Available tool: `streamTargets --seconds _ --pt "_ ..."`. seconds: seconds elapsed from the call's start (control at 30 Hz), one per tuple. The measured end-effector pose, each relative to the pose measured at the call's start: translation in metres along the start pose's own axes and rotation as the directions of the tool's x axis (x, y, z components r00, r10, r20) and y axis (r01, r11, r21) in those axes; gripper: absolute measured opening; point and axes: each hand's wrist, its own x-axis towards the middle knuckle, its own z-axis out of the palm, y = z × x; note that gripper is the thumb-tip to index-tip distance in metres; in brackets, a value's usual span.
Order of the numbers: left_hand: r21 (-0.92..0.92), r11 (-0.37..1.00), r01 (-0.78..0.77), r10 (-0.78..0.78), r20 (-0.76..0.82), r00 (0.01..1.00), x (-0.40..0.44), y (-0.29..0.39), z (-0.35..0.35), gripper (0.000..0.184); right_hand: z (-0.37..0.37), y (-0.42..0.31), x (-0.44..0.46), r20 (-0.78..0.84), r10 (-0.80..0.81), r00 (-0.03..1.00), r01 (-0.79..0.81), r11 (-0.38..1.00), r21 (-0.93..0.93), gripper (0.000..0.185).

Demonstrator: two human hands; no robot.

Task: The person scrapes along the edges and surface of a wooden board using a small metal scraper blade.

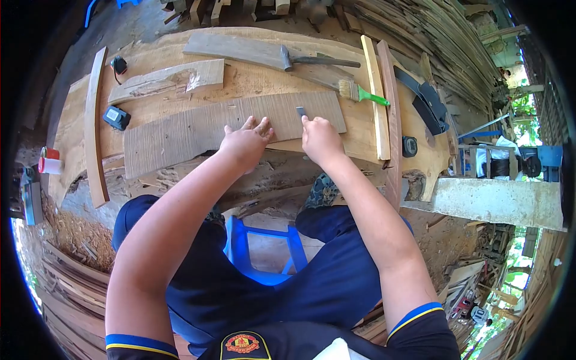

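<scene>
A long weathered plank (186, 127) lies slantwise across the near side of the wooden workbench. My left hand (247, 143) rests on the middle of this plank, fingers spread and pressing on its surface. Toward the plank's right end, my right hand (323, 139) is closed around a tool with a flat metal blade (301, 111). The blade points away from me over the plank; the handle is hidden inside my fist. Just beyond the plank's right end is a paintbrush (366, 95) with a green handle. Farther back, a hammer (318, 61) lies on another grey board (234, 49).
On the workbench (162, 51) are a short rough board (144, 83), a battery pack (116, 117), a tape measure (410, 146) and upright-lying strips at left (96, 132) and right (375, 96). A blue stool (264, 277) stands between my legs. Lumber (444, 54) is stacked behind.
</scene>
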Motion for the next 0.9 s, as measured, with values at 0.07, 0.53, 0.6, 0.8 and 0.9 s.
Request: streamTargets --seconds 0.07,0.53,0.6,0.8,0.9 --pt "-0.008 1.000 0.003 -0.003 0.008 1.000 0.000 0.000 0.000 0.084 -0.001 0.002 -0.011 -0.026 -0.006 1.000 0.007 0.999 0.039 0.026" --pt "-0.010 1.000 -0.002 0.002 0.022 1.000 -0.001 -0.001 -0.002 0.087 0.003 0.004 0.020 -0.024 -0.041 0.999 0.041 0.999 0.016 0.024" --pt "-0.002 1.000 0.002 -0.002 0.007 1.000 -0.001 -0.001 -0.001 0.089 0.003 0.003 0.023 -0.020 -0.039 0.999 0.039 0.999 0.022 0.023" --pt "-0.029 1.000 0.002 -0.002 0.010 1.000 0.000 -0.004 0.003 0.092 -0.002 0.005 -0.012 0.009 -0.044 0.999 0.043 0.998 0.050 0.024" --pt "-0.019 1.000 -0.003 0.003 -0.002 1.000 0.000 -0.003 0.003 0.089 0.001 0.005 -0.008 -0.023 -0.065 0.998 0.065 0.998 0.023 0.024"
